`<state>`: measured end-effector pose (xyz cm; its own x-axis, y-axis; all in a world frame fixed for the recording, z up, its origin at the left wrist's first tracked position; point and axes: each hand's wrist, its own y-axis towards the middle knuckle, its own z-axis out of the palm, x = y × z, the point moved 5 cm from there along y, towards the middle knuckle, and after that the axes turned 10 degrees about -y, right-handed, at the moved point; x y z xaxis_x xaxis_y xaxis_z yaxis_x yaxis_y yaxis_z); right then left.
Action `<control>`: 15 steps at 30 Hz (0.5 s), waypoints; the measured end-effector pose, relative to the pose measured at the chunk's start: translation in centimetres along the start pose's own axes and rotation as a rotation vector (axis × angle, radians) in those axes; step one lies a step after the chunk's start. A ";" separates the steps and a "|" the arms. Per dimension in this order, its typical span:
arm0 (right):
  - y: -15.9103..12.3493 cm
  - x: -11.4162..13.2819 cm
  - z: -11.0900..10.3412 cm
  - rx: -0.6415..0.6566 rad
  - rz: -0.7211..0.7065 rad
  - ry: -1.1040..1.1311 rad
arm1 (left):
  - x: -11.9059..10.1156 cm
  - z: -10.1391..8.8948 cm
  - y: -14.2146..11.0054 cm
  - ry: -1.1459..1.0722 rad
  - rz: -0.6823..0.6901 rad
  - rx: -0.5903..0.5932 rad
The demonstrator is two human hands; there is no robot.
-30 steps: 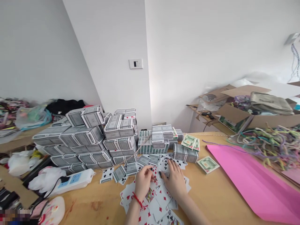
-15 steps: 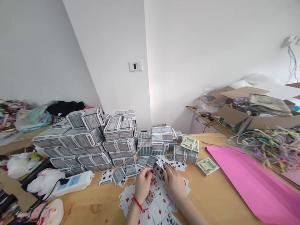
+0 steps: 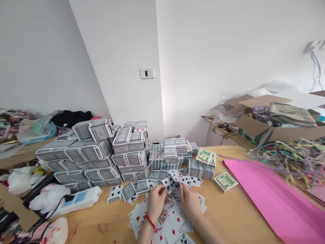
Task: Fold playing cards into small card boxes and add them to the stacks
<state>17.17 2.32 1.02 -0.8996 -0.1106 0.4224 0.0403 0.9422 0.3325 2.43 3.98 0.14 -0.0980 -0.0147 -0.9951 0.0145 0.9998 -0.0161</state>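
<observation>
A small fan of playing cards [image 3: 172, 180], club faces toward me, is held up between my two hands. My left hand [image 3: 156, 200], with a red string bracelet [image 3: 149, 219] on its wrist, pinches the fan's left side between thumb and fingers. On the other side my right hand [image 3: 189, 200] has its fingers closed at the cards' right edge. Under both hands lies a loose spread of face-up cards [image 3: 175, 217], mostly red diamonds and hearts. Beyond the fan, a row of black-suit cards [image 3: 193, 181] lies on the wooden table [image 3: 101, 220].
Tall stacks of banded card decks [image 3: 93, 149] stand at the back left. Green card boxes [image 3: 225, 181] and a pink sheet [image 3: 269, 196] lie to the right. A white power strip [image 3: 83, 200] is at left; a cardboard box [image 3: 291, 130] sits far right.
The held cards have fanned out and tilted left, their faces now showing more. My right hand, earlier laid over the cards, has drawn back to their right edge.
</observation>
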 end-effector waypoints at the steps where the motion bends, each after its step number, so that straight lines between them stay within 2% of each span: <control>1: -0.1 -0.2 0.1 -0.014 0.023 0.009 | -0.1 -0.1 0.0 0.043 0.037 -0.009; 5: -0.3 -0.8 0.0 -0.077 0.139 0.159 | -0.6 -0.4 -0.3 0.084 0.112 -0.065; 11: -0.1 -1.8 -0.1 -0.113 0.328 0.553 | -0.7 -0.2 -0.5 -0.005 0.041 -0.075; 15: 0.1 -2.6 -0.1 -0.148 0.450 0.701 | -1.2 -0.8 -0.7 -0.015 0.052 -0.187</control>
<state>19.62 2.66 0.06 -0.3077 0.0489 0.9502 0.4307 0.8976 0.0933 1.77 3.31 1.39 -0.0875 0.0381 -0.9954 -0.1666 0.9846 0.0523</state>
